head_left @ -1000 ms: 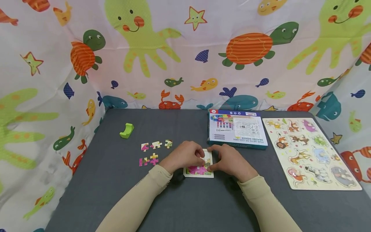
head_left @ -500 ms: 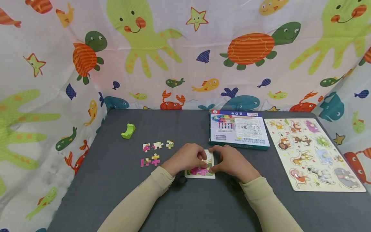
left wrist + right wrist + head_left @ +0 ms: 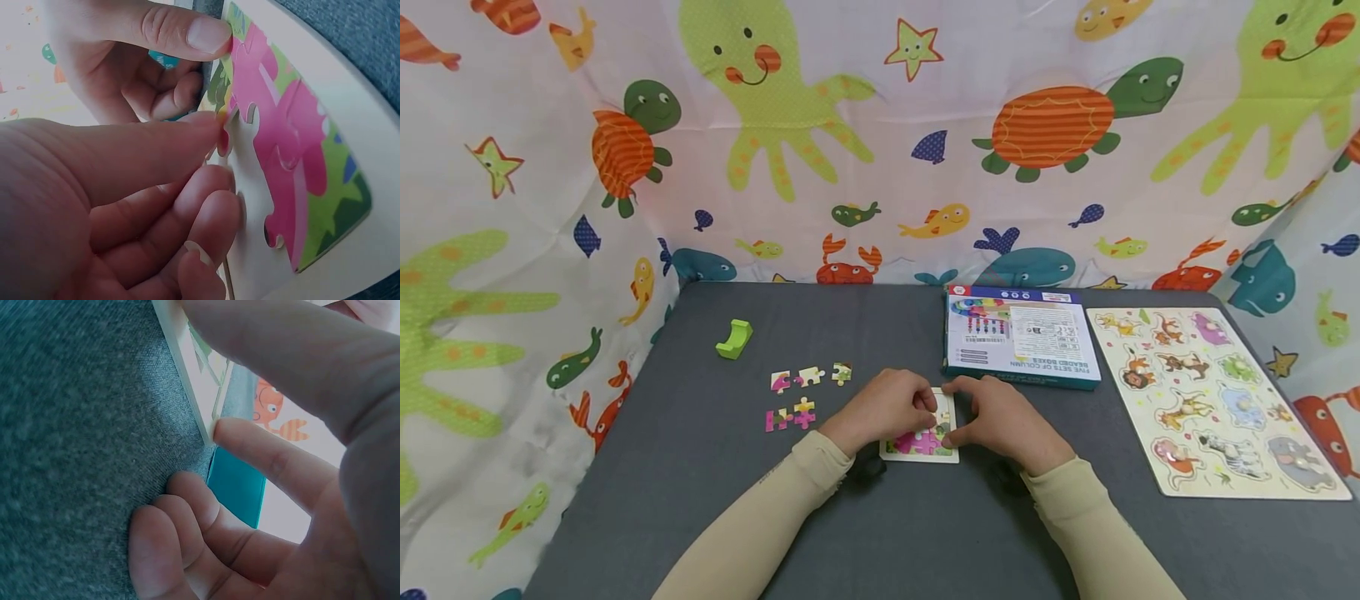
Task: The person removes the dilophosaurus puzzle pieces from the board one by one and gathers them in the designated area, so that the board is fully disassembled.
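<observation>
A small white-framed jigsaw board (image 3: 919, 458) lies on the table between both hands. Pink and green pieces (image 3: 290, 134) fill its near part, and pale bare backing shows beside them. My left hand (image 3: 889, 408) pinches a small puzzle piece (image 3: 224, 139) between thumb and fingers, right over the bare backing; most of that piece is hidden by the thumb. Holding the board's right side, my right hand (image 3: 1009, 423) has its thumb (image 3: 206, 34) on the fitted pieces and its index fingertip (image 3: 228, 429) at the frame's corner. Its other fingers rest curled on the cloth.
Several loose jigsaw pieces (image 3: 808, 376) lie in two groups left of the board. A green curved block (image 3: 734, 339) sits farther back. Behind the right hand is a flat box (image 3: 1021, 337), with an animal peg puzzle (image 3: 1217, 400) to its right.
The head view has shifted slightly. Both hands stay at the board, with only slight movement of the left fingers over it.
</observation>
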